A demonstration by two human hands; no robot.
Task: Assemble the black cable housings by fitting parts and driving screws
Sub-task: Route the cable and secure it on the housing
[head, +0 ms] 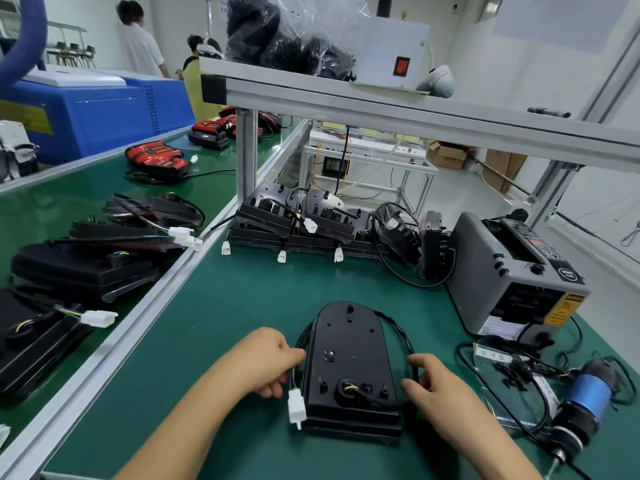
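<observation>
We have one black housing point(349, 362) lying flat, back side up, on the green desk point(221, 341) right in front of us, between the two hands. Its thin black cable point(398, 327) loops round the curved top and down both sides.

The left hand point(266, 362) has its fingers curled round the cable end, just above the white plug point(296, 407). The right hand point(440, 382) appears to pinch the loop between thumb and forefinger at the housing's right edge.

We judge the housing to be a light, stiff moulded plastic shell. It should be rigid enough to press on, but its small lugs and screw posts could probably snap. We would grip it by the long side edges or the square bottom end, never lift it by the cable. The cable is limp and springy, so it will want to uncoil. The coloured wires where it enters the round hole near the bottom look like the weak point, so pull gently there.

The screwdriver point(581, 407) lies untouched on the desk to the right.

As for writing, the grey machine point(485, 265) carries a yellow label point(562, 310) and a white one below it. Both are too small for us to read, and we can make out no brand.
</observation>
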